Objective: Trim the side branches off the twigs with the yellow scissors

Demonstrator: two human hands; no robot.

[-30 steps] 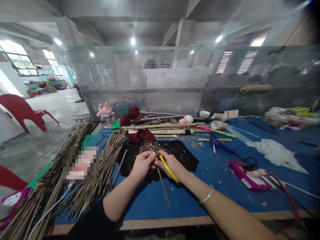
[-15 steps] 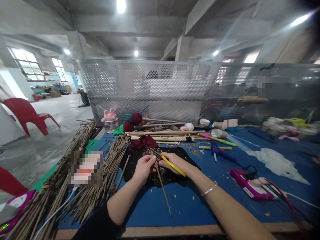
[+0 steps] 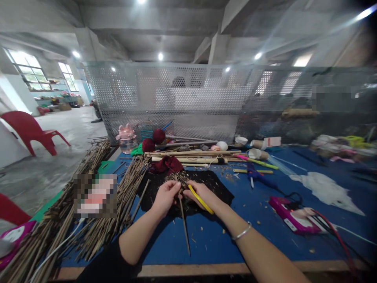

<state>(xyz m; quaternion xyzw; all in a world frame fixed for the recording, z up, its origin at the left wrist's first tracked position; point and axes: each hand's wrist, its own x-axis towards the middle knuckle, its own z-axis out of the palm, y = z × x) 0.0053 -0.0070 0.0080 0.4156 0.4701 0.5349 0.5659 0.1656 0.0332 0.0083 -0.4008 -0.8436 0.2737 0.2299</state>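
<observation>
My left hand (image 3: 165, 196) pinches a thin brown twig (image 3: 185, 230) near its upper end. The twig's lower end points toward me over the blue tabletop (image 3: 218, 243). In my right hand (image 3: 204, 193) is a yellow-handled tool (image 3: 200, 199), its dark working end close to the left fingertips; fingers partly hide it, so its exact kind is unclear. Both hands are over a black cloth (image 3: 222, 188) strewn with small chips. Just beyond them lies a dark red cloth (image 3: 166, 165).
Bundles of twigs (image 3: 132, 184) lie to the left, near a blurred-out flat object (image 3: 96, 196) with a white cable. Glue gun (image 3: 259, 177), magenta power box (image 3: 290, 216) and white plastic bag (image 3: 326, 190) are on the right. Peeled sticks (image 3: 188, 160) lie behind, before a perforated metal screen (image 3: 188, 102).
The view has shifted slightly. Both hands stay close together at the twig's upper end, and its lower end has swung a little left. Both grips are kept.
</observation>
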